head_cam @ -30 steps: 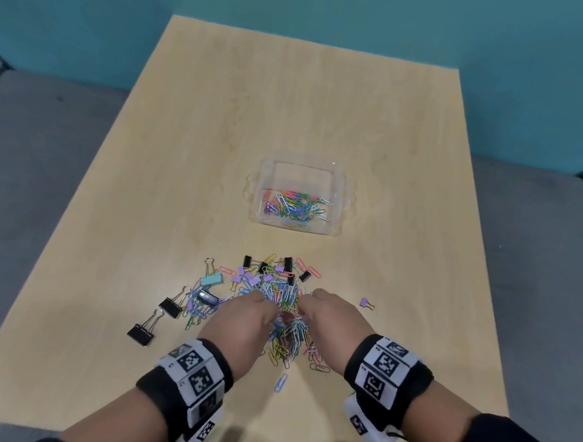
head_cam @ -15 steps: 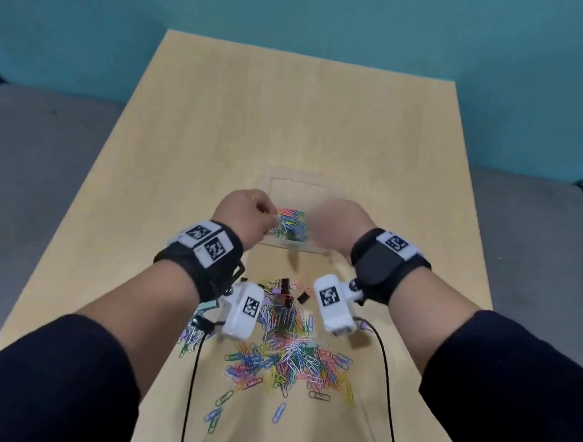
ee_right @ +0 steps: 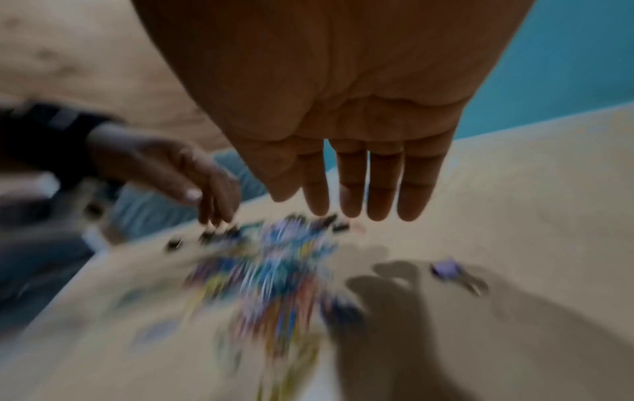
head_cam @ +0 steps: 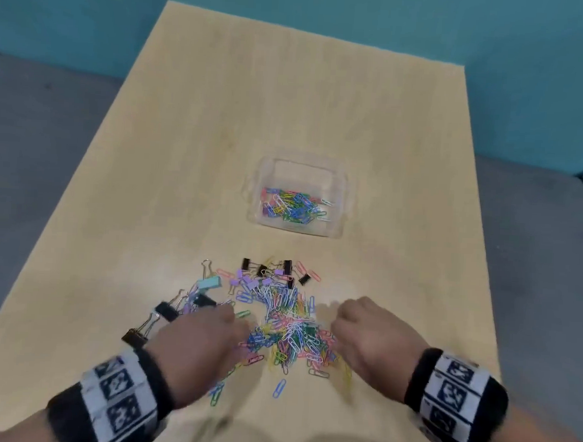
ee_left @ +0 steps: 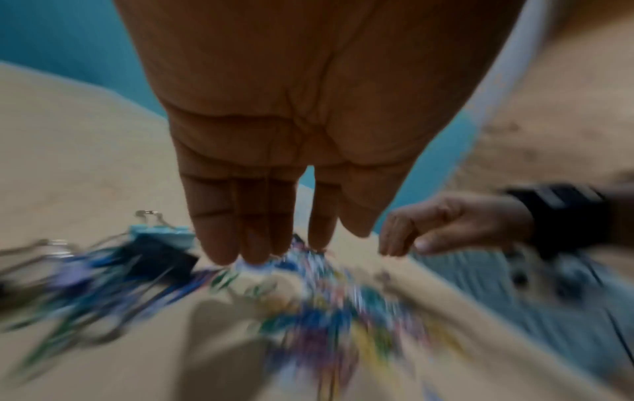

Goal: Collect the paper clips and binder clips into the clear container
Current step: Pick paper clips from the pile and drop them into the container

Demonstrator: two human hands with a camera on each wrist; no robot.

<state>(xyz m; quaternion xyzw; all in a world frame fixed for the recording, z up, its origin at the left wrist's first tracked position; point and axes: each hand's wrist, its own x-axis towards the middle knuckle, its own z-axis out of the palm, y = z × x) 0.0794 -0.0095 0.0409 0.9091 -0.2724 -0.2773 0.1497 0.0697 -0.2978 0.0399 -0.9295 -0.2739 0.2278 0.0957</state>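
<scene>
wood table (head_cam: 194, 121) | teal wall (head_cam: 496, 25) | grey floor (head_cam: 34, 133), seemingly carpet

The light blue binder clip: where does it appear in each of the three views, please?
Head: the light blue binder clip lies at the left edge of the paper clip pile, ahead of the left hand.
Left wrist: it is left of centre, beside the fingertips.
Right wrist: I cannot find it; that side is blurred.
Shared landmark: the paper clip pile.
</scene>
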